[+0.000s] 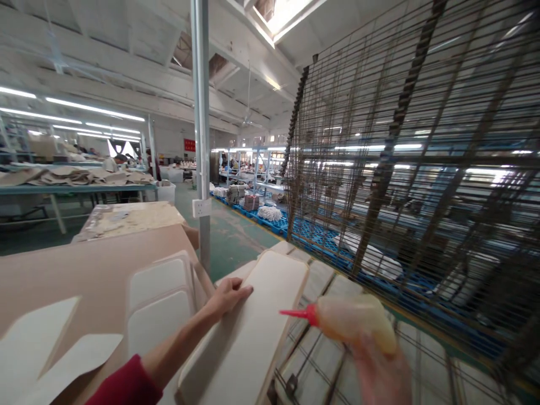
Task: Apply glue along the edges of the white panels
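My left hand (pixel 230 297) grips the left edge of a long white panel (pixel 261 315) with rounded corners and a pale tan rim; the thumb lies on its face. The panel is tilted, its far end pointing away from me. In my right hand (pixel 382 365) is a squeeze bottle (pixel 358 320) with yellowish contents and a red nozzle. The nozzle points left, over the panel's right edge; whether it touches cannot be made out. Motion blurs the bottle and the right fingers.
White panels (pixel 160 326) and white sheets (pixel 46 337) lie on the tan table (pixel 105 256) at left. A wire rack (pixel 379 129) rises at right, with more pale panels (pixel 329 354) on wires below. A metal post (pixel 201 112) with a socket box (pixel 201 208) stands ahead.
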### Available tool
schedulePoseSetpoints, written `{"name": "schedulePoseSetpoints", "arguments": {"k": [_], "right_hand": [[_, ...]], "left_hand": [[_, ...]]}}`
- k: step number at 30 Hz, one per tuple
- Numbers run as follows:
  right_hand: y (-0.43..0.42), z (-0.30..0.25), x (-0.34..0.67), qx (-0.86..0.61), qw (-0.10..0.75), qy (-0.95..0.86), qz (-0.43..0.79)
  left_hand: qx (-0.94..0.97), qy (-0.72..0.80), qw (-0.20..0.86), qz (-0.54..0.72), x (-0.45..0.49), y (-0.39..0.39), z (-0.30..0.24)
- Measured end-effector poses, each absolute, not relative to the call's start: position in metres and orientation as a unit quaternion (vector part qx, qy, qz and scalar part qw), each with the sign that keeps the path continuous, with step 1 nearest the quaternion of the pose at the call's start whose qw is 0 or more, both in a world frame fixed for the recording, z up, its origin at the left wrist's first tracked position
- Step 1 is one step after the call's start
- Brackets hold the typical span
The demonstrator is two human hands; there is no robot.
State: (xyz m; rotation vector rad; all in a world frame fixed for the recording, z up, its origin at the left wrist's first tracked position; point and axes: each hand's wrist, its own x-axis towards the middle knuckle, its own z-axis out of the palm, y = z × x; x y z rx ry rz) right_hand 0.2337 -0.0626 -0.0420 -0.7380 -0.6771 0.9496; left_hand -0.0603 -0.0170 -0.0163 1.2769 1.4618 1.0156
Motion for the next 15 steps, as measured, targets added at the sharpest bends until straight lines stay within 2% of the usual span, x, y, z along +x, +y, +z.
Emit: {"name": "schedulePoseSetpoints", "arguments": {"k": [7,12,15], "right_hand": [[-0.019,-0.009,0.258,-0.305,0.820,-0.274,0.399],[-0.019,-0.022,0.266,-0.316,0.813,-0.284,0.397],[-0.032,-0.043,0.260,-0.336,0.774,-0.303,0.444]], "left_hand": [[0.576,0.605,0.395,0.383,-0.061,-0.024,-0.012],[0.576,0.594,0.409,0.385,-0.061,-0.026,-0.012],[0.564,0.599,0.417,0.387,-0.061,-0.024,-0.016]]}}
